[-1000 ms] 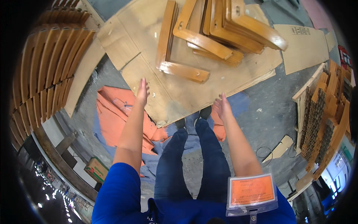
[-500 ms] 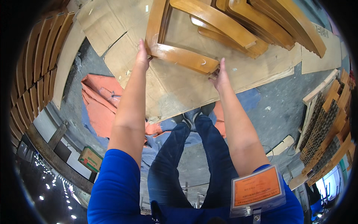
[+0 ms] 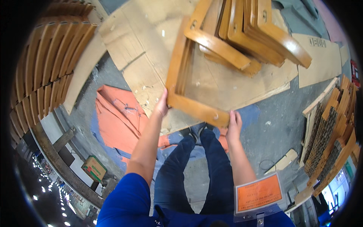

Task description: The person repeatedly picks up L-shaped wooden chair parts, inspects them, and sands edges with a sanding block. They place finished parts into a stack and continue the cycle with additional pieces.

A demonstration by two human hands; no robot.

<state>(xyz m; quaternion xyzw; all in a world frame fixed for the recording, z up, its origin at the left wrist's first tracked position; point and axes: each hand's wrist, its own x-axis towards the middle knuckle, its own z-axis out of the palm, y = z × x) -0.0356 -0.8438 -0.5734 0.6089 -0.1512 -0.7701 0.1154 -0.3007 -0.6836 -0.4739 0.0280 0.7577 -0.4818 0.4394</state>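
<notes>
— What's in front of you, biggest thing first?

— A broad, pale plywood sheet (image 3: 227, 81) laid over the grey concrete floor (image 3: 276, 128); it serves as my surface. On its far half lies a pile of curved, honey-coloured bentwood pieces (image 3: 261, 36). To my left a long row of similar wooden slats (image 3: 41, 72) stands on edge, and below the sheet's near edge is a crumpled orange cloth (image 3: 117, 121).

— And what are you holding?

— An open, rectangular frame of the same varnished wood (image 3: 189, 75), lying on the sheet. Its near rail (image 3: 198, 110) runs crosswise in front of me, slanting down from left to right; its long side rail runs away from me toward the pile.

— Where are your hands on it?

— My left hand (image 3: 162, 106) is at the near left corner, fingers (image 3: 165, 99) curled up against the outer edge. My right hand (image 3: 233, 126) is at the right end of that rail, fingers (image 3: 231, 116) wrapped over it from below. Both close on the wood, neither spread.

— Which hand is nearer?

— Neither, really; each is touching the frame. The frame lies straight ahead, beyond both hands, with my legs in dark blue trousers (image 3: 196, 170) below it.
</notes>
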